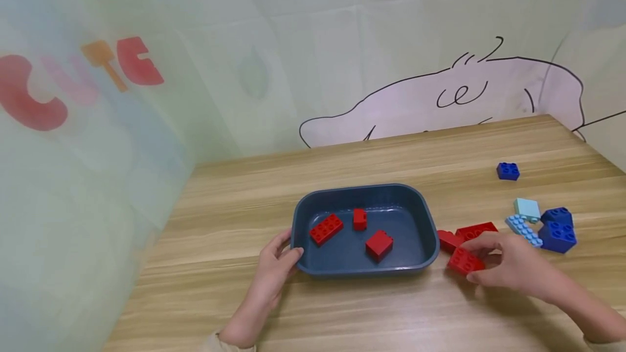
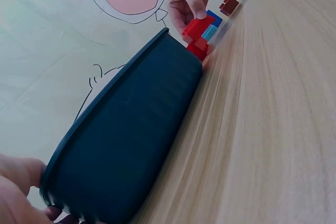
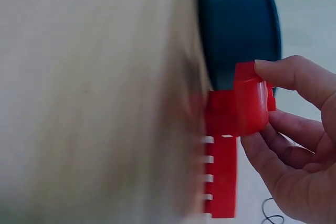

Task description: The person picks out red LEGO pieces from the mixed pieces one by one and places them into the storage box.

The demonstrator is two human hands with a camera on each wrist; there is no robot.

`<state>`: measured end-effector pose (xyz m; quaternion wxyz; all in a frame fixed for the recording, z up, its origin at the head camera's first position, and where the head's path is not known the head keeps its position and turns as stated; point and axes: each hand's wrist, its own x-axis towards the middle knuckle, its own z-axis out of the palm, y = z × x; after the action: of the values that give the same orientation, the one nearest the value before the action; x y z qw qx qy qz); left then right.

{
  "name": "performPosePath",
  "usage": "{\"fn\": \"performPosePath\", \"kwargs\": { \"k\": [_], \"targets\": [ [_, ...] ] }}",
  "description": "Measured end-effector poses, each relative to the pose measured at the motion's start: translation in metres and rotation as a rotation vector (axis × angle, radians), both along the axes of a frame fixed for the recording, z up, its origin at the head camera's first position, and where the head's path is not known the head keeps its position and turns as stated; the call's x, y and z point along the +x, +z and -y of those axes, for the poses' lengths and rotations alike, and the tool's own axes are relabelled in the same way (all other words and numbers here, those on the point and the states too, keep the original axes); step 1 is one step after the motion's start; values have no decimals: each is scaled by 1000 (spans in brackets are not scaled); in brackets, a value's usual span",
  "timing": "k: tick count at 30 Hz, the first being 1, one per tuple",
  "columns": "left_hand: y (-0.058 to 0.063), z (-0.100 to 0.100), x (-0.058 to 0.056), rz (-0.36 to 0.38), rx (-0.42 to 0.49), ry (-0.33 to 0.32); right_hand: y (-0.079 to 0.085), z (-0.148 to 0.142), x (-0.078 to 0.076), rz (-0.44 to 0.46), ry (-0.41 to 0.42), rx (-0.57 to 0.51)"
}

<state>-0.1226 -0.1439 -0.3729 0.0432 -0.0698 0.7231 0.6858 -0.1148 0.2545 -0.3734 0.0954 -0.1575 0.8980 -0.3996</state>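
My left hand (image 1: 271, 265) grips the left end of a dark blue tray (image 1: 359, 273), thumb at the rim and fingers against the outer wall. Inside the tray lie a long red brick (image 1: 326, 229), a small red brick (image 1: 360, 219) and a squarish red brick (image 1: 379, 245). To the right of the tray, my right hand (image 1: 513, 262) pinches a red toy brick (image 1: 463, 261) between thumb and fingers. In the right wrist view this brick (image 3: 251, 103) shows a rounded side. Just behind it are another red brick (image 1: 447, 240) and a long red brick (image 1: 476, 230), partly hidden.
Beyond my right hand lie a light blue studded brick (image 1: 524, 230), a pale blue brick (image 1: 527, 209) and dark blue bricks (image 1: 557, 235). A small blue brick (image 1: 508, 171) sits farther back on the wooden table (image 1: 220, 221). A printed cloth (image 1: 274, 69) hangs behind.
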Motion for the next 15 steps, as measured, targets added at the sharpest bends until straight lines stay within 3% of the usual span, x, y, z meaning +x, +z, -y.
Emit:
{"fn": "performPosePath", "kwargs": {
  "k": [5,15],
  "targets": [
    [1,0,1,2,3,-4,14,-2,-2,-41,-44,36],
    [2,-1,1,7,2,-11,43,2,-13,-139,-26,36]
  ]
}}
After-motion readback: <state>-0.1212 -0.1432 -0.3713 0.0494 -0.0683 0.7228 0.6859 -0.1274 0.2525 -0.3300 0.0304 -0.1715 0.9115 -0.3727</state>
